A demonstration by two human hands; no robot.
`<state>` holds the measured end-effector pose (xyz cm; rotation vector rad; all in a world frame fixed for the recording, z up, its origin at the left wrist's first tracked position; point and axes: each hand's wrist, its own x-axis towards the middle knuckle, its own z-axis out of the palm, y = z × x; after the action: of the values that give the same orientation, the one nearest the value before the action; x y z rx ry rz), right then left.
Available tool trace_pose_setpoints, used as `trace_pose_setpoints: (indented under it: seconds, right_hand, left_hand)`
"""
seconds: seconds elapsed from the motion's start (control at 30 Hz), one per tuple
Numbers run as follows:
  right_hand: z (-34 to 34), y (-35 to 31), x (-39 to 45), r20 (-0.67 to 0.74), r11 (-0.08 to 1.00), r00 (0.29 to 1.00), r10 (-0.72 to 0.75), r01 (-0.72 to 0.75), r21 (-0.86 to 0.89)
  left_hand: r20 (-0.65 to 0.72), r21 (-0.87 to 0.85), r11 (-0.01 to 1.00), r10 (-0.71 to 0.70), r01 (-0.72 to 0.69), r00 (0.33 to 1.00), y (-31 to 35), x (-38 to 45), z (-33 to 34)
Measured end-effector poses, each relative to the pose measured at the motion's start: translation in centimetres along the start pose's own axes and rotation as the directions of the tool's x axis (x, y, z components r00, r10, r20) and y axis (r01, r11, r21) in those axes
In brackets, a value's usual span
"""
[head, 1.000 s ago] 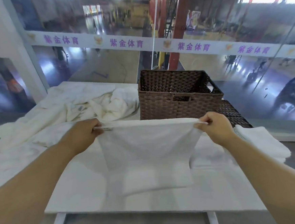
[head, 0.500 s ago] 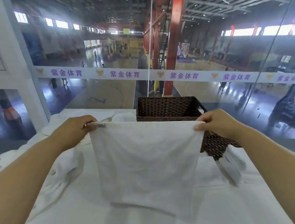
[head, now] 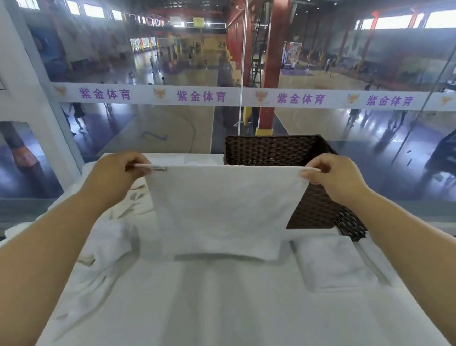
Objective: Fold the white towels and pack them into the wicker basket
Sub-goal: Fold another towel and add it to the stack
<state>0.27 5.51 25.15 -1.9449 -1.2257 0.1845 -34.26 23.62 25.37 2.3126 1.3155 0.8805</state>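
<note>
The left hand (head: 112, 179) pinches the upper left corner of a white rectangular terry towel (head: 224, 211), with fingers curled over the hem beside a small sewn label. The right hand (head: 333, 178) pinches the upper right corner in the same manner, thumb and fingers closed on the cloth. The towel hangs flat between both hands, top edge stretched nearly level. Its lower edge meets or hangs just above the white cloth-covered table (head: 206, 324); contact cannot be confirmed.

A dark brown rectangular wicker basket (head: 279, 149) stands at the far edge of the table, directly behind the held towel, which hides most of its near wall. The basket's interior is not visible.

A folded white towel (head: 335, 262) lies flat on the table at the right, near the basket's front corner. A loose heap of crumpled white towels (head: 109, 242) lies on the left side of the table, under the left forearm. A glass wall carrying a white band with purple characters (head: 201, 95) runs behind the table.
</note>
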Motion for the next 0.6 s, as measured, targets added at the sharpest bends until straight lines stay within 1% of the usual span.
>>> trace_pose_setpoints:
  seconds: [0.13, 0.23, 0.33, 0.43, 0.5, 0.6]
  right_hand:
    - [0.2, 1.2, -2.7, 0.081, 0.999, 0.997, -0.005, 0.002, 0.038]
    - [1.6, 4.0, -5.6, 0.175, 0.999, 0.984, 0.031, -0.038, 0.036]
    - [4.2, 7.5, -9.5, 0.312, 0.994, 0.944, 0.104, -0.092, -0.053]
    - [6.5, 10.3, -13.6, 0.417, 0.982, 0.892, 0.172, -0.121, -0.146]
    - [7.5, 11.6, -15.7, 0.464, 0.977, 0.862, 0.203, -0.15, -0.148]
    - [8.3, 12.6, -17.6, 0.492, 0.969, 0.836, 0.245, -0.22, -0.109]
  left_hand:
    - [0.071, -0.002, 1.0, -0.027, 0.028, 0.997, -0.8, -4.0, 0.4]
    - [0.149, -0.034, 0.994, -0.099, 0.105, 0.984, -2.9, -8.6, 2.4]
    - [0.244, -0.038, 0.984, -0.159, 0.173, 0.957, -5.5, -13.5, 5.4]
    - [0.343, -0.009, 0.967, -0.237, 0.255, 0.909, -7.6, -18.0, 8.1]
    - [0.372, -0.006, 0.957, -0.269, 0.292, 0.888, -8.7, -20.5, 9.4]
    - [0.387, -0.015, 0.938, -0.315, 0.347, 0.867, -9.3, -22.6, 10.1]
